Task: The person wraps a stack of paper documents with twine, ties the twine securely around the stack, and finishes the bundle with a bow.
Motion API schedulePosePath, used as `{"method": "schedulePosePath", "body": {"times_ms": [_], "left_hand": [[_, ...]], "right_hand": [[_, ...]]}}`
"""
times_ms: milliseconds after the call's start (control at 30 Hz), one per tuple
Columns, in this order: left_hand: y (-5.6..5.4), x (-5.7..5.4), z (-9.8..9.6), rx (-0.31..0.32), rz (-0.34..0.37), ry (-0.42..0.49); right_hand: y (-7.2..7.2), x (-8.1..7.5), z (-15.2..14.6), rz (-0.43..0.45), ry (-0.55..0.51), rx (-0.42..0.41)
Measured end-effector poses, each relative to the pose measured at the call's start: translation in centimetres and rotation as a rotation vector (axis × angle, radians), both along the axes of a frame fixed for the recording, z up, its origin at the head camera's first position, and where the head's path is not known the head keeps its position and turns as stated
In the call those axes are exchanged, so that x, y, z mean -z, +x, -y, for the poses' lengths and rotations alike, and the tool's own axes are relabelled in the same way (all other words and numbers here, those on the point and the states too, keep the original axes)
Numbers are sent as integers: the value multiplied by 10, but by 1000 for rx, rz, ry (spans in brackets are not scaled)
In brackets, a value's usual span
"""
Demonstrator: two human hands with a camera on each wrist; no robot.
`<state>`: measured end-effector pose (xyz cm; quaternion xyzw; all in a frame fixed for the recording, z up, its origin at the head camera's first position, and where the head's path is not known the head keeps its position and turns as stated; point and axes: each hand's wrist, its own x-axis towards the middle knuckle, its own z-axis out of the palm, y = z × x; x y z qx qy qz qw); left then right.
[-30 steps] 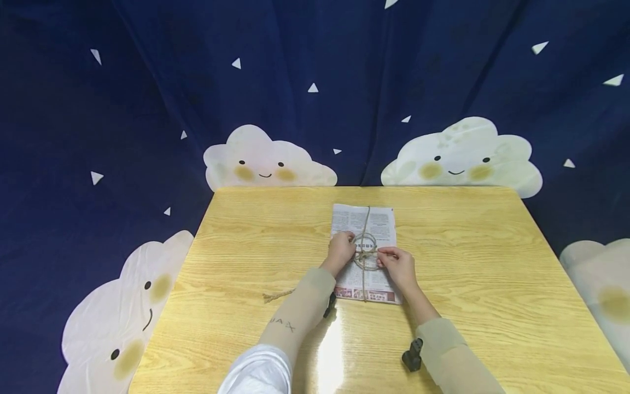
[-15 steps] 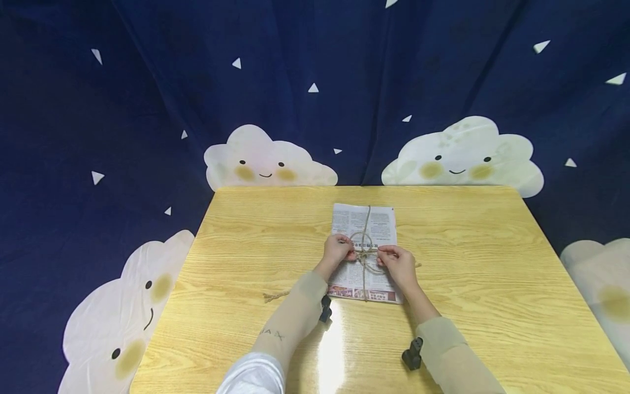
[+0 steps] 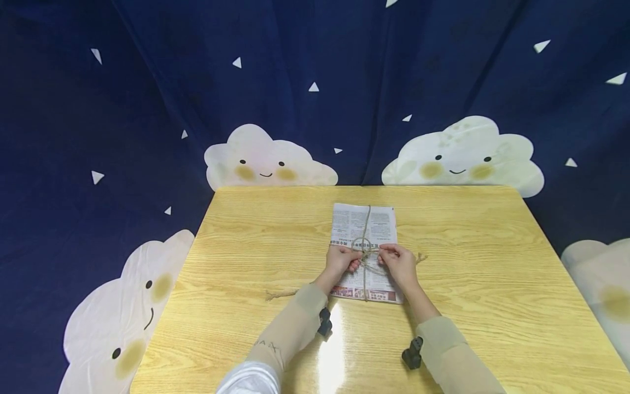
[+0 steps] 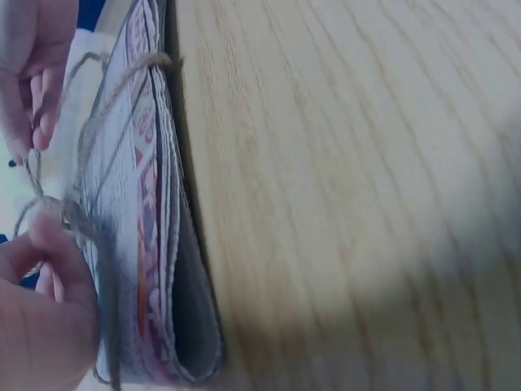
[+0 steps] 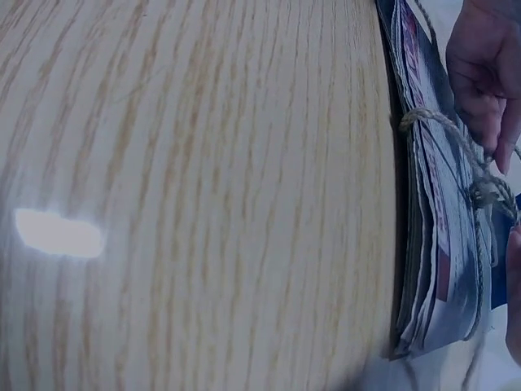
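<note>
A folded stack of newspapers [image 3: 381, 221] lies on the table, bound lengthwise and across by brown twine [image 3: 365, 287]. Over its middle, the twine forms a knot with loops. My left hand [image 3: 340, 259] pinches the twine at the left of this knot between thumb and forefinger. From the right, my right hand [image 3: 400, 266] pinches a strand just beside the knot. In the left wrist view the knot [image 4: 69, 212] shows between both hands, close to the left fingertips. The stack's layered folded edge [image 5: 423, 244] faces the right wrist camera, where only part of my right hand [image 5: 514, 285] appears.
The wooden table [image 3: 472, 235] extends around the stack. One frayed twine end [image 3: 280, 295] lies to the left, another frayed end [image 3: 421, 258] sticks out past my right hand. A dark blue curtain [image 3: 285, 87] with clouds hangs behind the table.
My left hand has moved down and right, closer to the knot. The twine loops have shifted and look smaller. A twine end now shows beyond my right hand, which barely moves.
</note>
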<state>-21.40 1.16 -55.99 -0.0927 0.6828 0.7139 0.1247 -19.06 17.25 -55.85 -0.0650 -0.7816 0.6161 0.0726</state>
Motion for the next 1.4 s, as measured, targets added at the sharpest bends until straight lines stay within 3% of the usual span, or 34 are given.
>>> {"method": "schedulePosePath", "body": {"times_ms": [133, 233, 267, 400, 500, 600, 667, 733, 867, 1100, 1233, 1400], "left_hand": [[4, -3, -1, 28, -16, -69], [5, -4, -2, 62, -16, -100], [4, -4, -2, 74, -16, -126], [-2, -6, 0, 157, -44, -302], [-11, -12, 3, 190, -121, -395], [-19, -17, 4, 192, -241, -436], [-23, -20, 3, 196, -295, -436], [-25, -22, 3, 198, -302, -423], [-25, -23, 0, 166, -215, -323], [-14, -8, -5, 33, -52, -116], [-9, -1, -8, -4, -25, -52], [-6, 2, -13, -9, -14, -34]], "right_hand": [[0, -2, 0, -4, -3, 4], [5, -13, 3, -3, -11, -6], [8, -19, 5, -3, -12, -7], [8, -17, 5, -15, 0, -6], [2, -3, 1, -25, -3, -2], [2, -3, 1, -26, 3, -5], [2, -4, 2, -22, 0, -9], [2, -3, 1, -19, -5, -12], [2, -3, 1, -24, -14, -6], [3, -4, 1, -38, 8, 2], [4, -5, 1, -46, 14, 5], [6, -7, 3, -62, -6, 20]]}}
